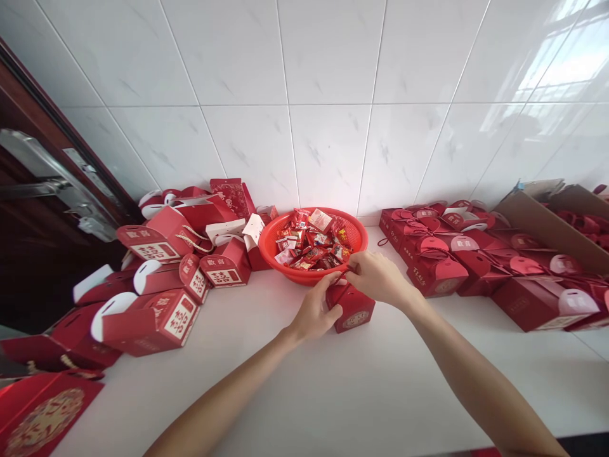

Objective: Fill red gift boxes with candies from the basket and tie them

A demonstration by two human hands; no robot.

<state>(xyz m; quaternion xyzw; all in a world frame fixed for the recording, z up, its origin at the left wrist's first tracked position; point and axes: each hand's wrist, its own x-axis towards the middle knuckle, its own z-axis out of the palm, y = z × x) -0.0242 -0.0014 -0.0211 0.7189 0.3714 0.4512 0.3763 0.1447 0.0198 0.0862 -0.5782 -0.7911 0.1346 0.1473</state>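
A small red gift box [354,311] with a gold round emblem stands on the white tabletop in front of me. My left hand [314,312] grips its left side and top edge, thumb against the front. Above the box, the fingers of my right hand [378,276] pinch a thin dark red ribbon [341,278] at the top. My fingers partly hide the ribbon and the lid. Just behind the box sits a red plastic basket [271,255], heaped with wrapped candies [314,241].
On the left stand several red boxes [143,324], many with open flaps. Rows of closed red boxes [435,273] with ribbons fill the right. Beyond them is a cardboard carton [547,216]. A tiled wall [328,152] backs the table; a dark door [28,235] is at far left.
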